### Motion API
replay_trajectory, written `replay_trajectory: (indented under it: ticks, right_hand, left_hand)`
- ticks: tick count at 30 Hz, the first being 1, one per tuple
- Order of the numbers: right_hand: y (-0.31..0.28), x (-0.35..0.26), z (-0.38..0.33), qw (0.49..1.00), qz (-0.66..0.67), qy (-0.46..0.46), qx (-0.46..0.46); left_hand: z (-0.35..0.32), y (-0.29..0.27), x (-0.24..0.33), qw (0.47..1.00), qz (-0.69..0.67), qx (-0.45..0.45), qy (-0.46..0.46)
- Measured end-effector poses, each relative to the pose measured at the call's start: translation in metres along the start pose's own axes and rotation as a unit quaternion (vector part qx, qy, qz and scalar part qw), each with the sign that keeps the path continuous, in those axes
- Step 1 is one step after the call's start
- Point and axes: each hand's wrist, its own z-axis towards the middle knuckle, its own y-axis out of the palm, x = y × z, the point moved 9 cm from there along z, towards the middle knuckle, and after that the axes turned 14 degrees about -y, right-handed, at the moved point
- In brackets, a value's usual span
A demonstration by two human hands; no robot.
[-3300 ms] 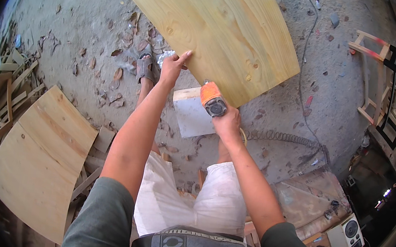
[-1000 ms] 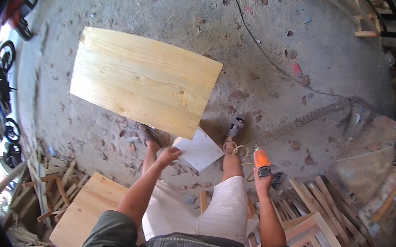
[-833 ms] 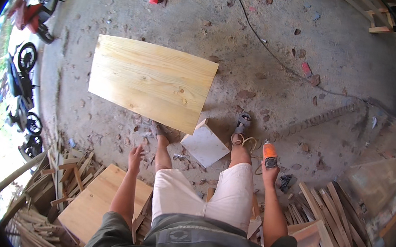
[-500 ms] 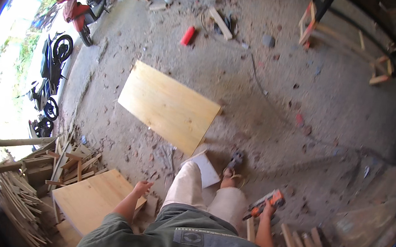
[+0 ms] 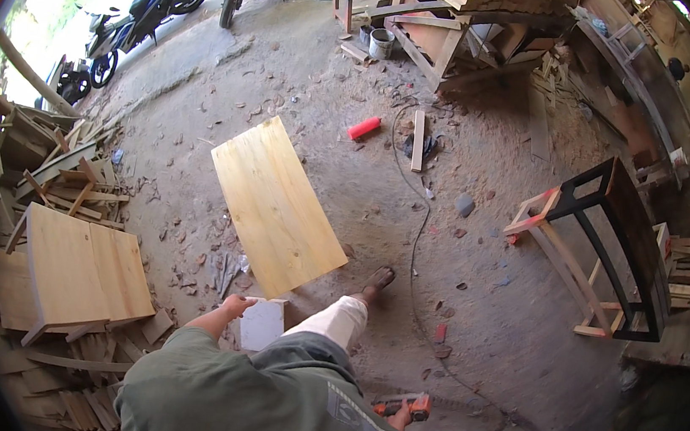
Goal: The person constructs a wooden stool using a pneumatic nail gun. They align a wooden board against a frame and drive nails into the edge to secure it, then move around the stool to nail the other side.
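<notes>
My right hand [image 5: 401,418] is closed around an orange and black handheld power tool [image 5: 418,406], low at my right side; its exact kind is hard to make out. My left hand [image 5: 238,305] hangs with loosely stretched fingers and holds nothing. In this view it overlaps the edge of a white box-like block [image 5: 263,325], and I cannot tell whether they touch. Just ahead of me stands a pale wooden tabletop-like panel [image 5: 278,208], raised off the ground. My foot [image 5: 378,283] is planted by its near right corner.
At left, a wooden table-like piece [image 5: 87,271] stands by a scrap wood pile [image 5: 80,185]. Ahead lie a red cylinder [image 5: 363,128], a wood strip [image 5: 418,141] and a cable [image 5: 415,241] across the floor. A dark wooden frame [image 5: 614,246] stands right; motorbikes [image 5: 142,14] are parked far left.
My view has turned to the right, and I have stepped with a foot out beside the panel. The power tool stays in my right hand. My left hand now appears near the white block.
</notes>
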Motion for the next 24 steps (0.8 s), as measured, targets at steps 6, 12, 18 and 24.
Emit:
replay_trajectory:
  ticks: [6,12,18,24]
  right_hand:
    - [0.131,-0.12,0.171,0.989,0.006,-0.138,-0.049]
    - [0.278,-0.27,0.143,0.987,-0.032,-0.145,-0.057]
    - [0.31,-0.452,0.216,0.889,0.026,-0.457,0.022]
    - [0.279,-0.551,0.221,0.874,0.32,-0.355,0.084]
  left_hand:
    - [0.028,0.062,0.187,0.997,0.017,-0.055,0.049]
    - [-0.069,-0.006,0.381,0.976,-0.1,-0.079,0.178]
    - [-0.151,-0.065,0.571,0.917,-0.117,-0.046,0.379]
    - [-0.12,-0.099,0.569,0.894,-0.045,0.051,0.442]
